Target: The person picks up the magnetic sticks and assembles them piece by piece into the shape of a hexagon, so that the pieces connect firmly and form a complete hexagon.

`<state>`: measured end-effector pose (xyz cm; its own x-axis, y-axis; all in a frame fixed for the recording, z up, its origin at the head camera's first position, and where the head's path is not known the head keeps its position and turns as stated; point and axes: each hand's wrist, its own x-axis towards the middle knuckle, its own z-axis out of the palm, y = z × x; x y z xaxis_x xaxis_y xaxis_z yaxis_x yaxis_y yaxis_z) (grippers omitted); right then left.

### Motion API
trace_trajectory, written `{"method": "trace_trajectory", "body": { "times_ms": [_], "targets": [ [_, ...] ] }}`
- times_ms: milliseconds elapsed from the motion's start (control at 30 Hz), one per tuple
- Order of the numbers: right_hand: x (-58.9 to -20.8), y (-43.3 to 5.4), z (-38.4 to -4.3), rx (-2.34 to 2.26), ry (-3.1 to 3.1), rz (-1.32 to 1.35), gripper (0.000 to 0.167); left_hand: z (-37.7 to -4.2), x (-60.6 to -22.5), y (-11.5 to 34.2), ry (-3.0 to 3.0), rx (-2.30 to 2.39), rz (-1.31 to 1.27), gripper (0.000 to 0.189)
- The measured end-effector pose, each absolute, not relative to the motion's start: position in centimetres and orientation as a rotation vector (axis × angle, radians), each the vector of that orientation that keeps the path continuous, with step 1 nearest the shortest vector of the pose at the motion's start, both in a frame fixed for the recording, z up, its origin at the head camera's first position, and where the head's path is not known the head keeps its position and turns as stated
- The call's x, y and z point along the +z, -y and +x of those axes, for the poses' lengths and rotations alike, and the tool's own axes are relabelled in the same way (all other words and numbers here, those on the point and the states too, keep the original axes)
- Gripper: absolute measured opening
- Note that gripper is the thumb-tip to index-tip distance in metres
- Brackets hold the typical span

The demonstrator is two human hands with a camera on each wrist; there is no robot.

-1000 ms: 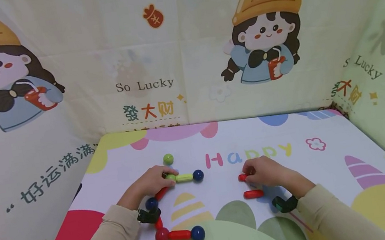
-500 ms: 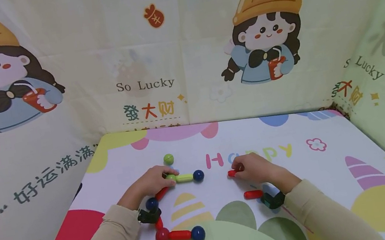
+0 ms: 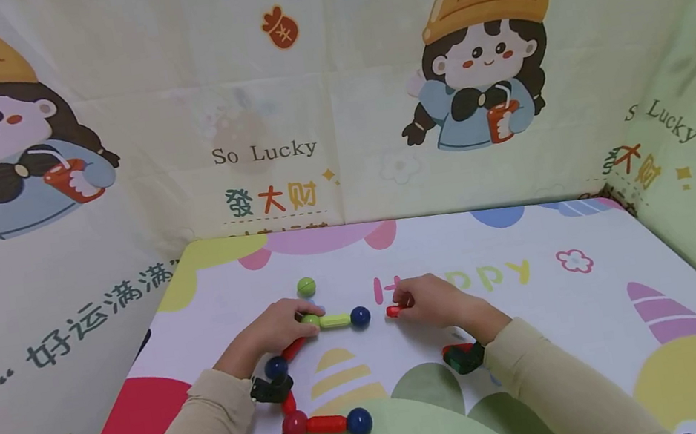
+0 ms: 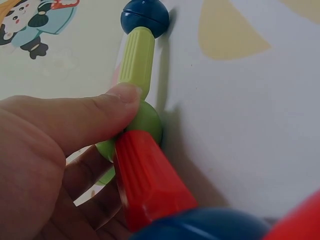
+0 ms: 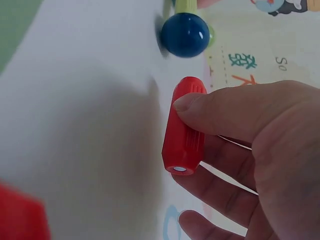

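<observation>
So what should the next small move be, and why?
Probably bring the red rod in the right hand up to the blue ball on the lime rod: a gap separates them, the ball's facing side looks bare, and the left hand holds that rod's other end, at the green ball.

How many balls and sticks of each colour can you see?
Blue balls: 3
Green balls: 2
Red ball: 1
Red sticks: 5, counting the one in the right hand and two partly covered
Green stick: 1
Total: 12, which is 6 balls and 6 sticks
</observation>
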<state>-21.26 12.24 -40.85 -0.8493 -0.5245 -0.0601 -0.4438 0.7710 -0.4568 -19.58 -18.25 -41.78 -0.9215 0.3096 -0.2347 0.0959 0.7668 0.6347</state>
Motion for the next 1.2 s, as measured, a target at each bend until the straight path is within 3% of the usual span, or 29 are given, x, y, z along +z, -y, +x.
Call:
{"method": "trace_trajectory", "body": {
  "times_ms": [900, 1200],
  "targets": [
    [-41.0, -9.7, -21.5, -0.661, -2.771, -0.821, 0.011, -19.4, -41.4, 18.0, -2.629, 0.911, 0.262, 0.028],
    [-41.2, -9.9, -21.6, -0.683, -2.759, -0.750, 0.019, -19.2, -41.4, 18.0, -2.632, 0.910, 0.266, 0.028]
  ]
}}
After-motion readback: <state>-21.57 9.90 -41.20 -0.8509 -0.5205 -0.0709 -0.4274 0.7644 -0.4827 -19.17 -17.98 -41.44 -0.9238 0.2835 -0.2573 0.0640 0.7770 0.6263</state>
